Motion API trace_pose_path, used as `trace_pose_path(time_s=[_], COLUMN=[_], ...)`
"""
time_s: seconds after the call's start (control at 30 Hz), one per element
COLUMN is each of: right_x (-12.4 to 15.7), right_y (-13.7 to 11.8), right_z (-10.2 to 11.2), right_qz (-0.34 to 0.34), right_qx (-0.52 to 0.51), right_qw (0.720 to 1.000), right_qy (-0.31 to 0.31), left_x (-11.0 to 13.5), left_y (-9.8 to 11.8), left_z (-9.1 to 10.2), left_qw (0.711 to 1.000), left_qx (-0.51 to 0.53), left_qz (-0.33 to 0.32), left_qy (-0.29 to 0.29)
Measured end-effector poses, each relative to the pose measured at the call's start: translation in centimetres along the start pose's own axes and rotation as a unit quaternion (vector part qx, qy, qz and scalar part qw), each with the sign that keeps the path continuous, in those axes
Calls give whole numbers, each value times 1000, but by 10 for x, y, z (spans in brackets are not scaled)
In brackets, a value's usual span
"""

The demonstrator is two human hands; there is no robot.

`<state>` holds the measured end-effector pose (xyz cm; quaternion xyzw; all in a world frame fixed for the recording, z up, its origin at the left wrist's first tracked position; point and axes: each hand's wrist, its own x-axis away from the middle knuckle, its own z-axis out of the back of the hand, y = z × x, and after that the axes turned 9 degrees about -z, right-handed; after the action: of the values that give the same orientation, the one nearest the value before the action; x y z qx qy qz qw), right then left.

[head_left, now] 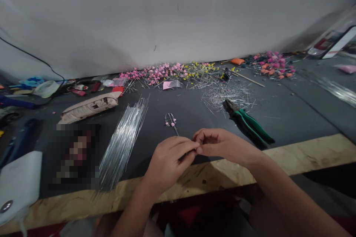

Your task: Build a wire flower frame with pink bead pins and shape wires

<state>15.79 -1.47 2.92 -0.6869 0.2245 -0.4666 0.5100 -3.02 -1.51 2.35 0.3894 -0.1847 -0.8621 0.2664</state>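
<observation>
Table (183,105), dark-topped with a bare wooden front edge, spans the frame, a pale grey wall (178,18) filling the upper half behind it. At lower centre, the left hand (168,161) and right hand (222,146) meet fingertip to fingertip, fingers curled and nearly closed; whatever lies between them is too small and hidden to tell. Left of them, a bundle of straight silver wires (124,140) slants down to the front edge. A white box with a round silver button (23,179) stands at lower left, and a beige pouch (90,108) lies at centre left. Pliers with green and black handles (250,126) rest right of centre. Along the back run pink-tipped wires (158,74), yellow-tipped wires (200,69) and, at upper right, magenta- and orange-tipped wires (274,66); loose bare wires (230,95) spread just behind the pliers. Smallest, a looped wire piece (171,122) with little pink beads (172,124) lies at centre, its stem running toward the left hand.
</observation>
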Motion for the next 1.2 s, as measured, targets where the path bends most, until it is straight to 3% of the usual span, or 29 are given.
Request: trace_pose_path(time_s=[0.57,1.07,1.2], right_x=[-3,-3,-12], right_y=[0,-4,1], right_z=[0,-2,-2], right_qz=[0,17,10], right_qx=[-11,-13,53], right_qw=[1000,999,997], right_qy=[-11,-27,50], left_x=[0,3,5], left_y=[0,-2,-8], left_z=[0,4,14], left_qw=[1000,998,997], left_qx=[2,-42,-64], left_qz=[4,-31,-20], left_qy=[1,20,44])
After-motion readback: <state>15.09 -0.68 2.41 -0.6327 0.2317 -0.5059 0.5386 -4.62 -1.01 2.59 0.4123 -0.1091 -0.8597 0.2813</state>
